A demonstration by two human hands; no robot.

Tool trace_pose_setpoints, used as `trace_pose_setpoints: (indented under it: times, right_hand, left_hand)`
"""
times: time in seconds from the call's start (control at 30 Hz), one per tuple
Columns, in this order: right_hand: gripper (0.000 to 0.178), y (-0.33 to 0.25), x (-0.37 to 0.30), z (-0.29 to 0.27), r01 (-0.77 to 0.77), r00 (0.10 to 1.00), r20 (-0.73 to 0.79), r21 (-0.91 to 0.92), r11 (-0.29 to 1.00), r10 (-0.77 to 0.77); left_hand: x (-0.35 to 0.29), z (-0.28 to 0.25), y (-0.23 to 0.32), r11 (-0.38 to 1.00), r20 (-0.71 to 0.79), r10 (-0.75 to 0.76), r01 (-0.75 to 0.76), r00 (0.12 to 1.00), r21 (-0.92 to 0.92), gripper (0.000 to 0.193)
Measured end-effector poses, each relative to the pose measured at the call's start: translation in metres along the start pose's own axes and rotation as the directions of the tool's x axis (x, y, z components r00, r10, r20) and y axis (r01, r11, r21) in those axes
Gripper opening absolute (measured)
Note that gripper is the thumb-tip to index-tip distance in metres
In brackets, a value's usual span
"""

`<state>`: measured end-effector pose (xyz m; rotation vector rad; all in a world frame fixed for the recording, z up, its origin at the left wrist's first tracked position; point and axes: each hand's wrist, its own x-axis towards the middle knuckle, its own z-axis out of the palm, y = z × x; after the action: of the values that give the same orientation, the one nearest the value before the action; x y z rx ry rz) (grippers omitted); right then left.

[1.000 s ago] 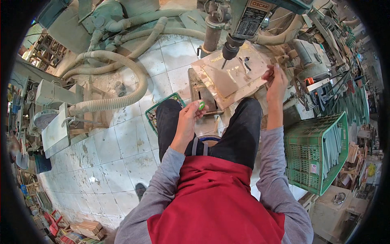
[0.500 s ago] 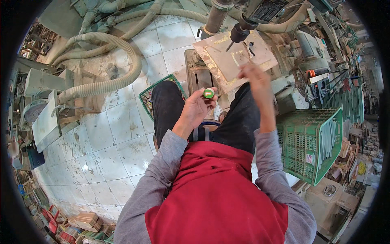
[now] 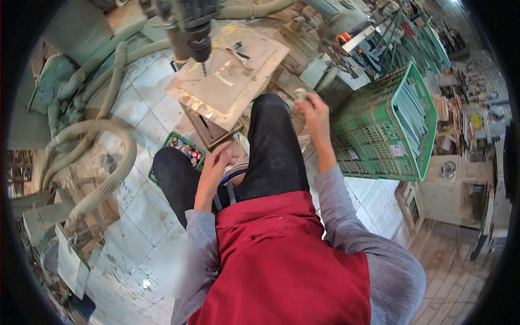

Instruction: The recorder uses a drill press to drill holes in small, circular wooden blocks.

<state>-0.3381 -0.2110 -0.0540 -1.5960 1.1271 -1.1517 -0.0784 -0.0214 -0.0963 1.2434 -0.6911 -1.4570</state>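
Note:
My right hand (image 3: 316, 115) is raised beside my right thigh, pinching a small, pale, round piece (image 3: 300, 93) between thumb and fingertips. The piece is too blurred to make out its kind. Over my lap is my left hand (image 3: 215, 167), its fingers loosely stretched and smeared by motion, with nothing visible in them. Beyond my knees, a drill press chuck with a bit (image 3: 202, 51) hangs over a worn wooden board (image 3: 216, 86). A dark tool or clamp (image 3: 237, 51) lies on that board.
Left of my left knee, a small green basket (image 3: 172, 135) holds several round, coloured pieces. A large green crate (image 3: 368, 127) full of grey strips stands at my right. Ribbed hoses (image 3: 127, 146) curl across the tiled floor (image 3: 135, 216) at the left.
My view has swung right, shifting the drill and board leftward. The green-topped round piece no longer shows in my left hand. My right hand has moved away from the board and holds a small round piece.

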Motion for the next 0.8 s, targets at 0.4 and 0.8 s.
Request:
trace_pose_setpoints:
  times: [0.4,0.8]
  right_hand:
    - [0.017,0.296,-0.025,-0.033,-0.844,0.535,-0.146,-0.131,0.520,0.832]
    - [0.010,0.366,-0.029,-0.012,-0.743,0.669,-0.030,0.001,0.670,0.742]
  left_hand:
    - [0.004,-0.015,-0.056,0.235,-0.129,-0.352,0.221,0.927,0.947,0.055]
    - [0.021,-0.035,-0.068,0.463,0.001,-0.487,0.257,0.873,0.848,0.062]
